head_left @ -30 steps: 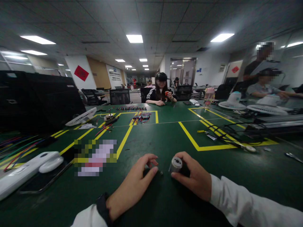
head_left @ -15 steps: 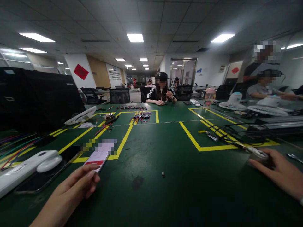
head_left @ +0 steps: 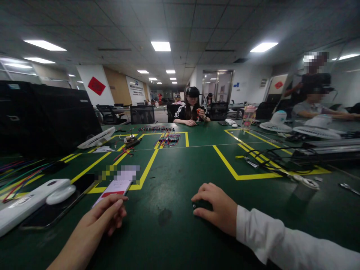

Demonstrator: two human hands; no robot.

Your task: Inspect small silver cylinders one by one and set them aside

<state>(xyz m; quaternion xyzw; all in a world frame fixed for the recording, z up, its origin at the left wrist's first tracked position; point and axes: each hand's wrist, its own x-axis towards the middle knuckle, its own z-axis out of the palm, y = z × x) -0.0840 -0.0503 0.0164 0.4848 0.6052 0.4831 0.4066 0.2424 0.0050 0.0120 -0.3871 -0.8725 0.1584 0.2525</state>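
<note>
Right grip [head_left: 217, 209] had left one cylinder [head_left: 306, 188] for one small part [head_left: 194, 206], spread around it; left grip [head_left: 97, 221], state unclear, hung by two phones [head_left: 116, 187]; two fans [head_left: 277, 122] stood right.

Office with mesh chairs [head_left: 142, 113], ceiling lights [head_left: 161, 46]

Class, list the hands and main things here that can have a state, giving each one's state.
Right hand: open, thumb and fingers either side of the small metal part
Small metal part: on the table
Phone: screen lit
Left hand: loosely curled beside the phone
Metal cylinder: upright, unheld
Black phone: screen dark
Bottle: upright
Ceiling light: on
</note>
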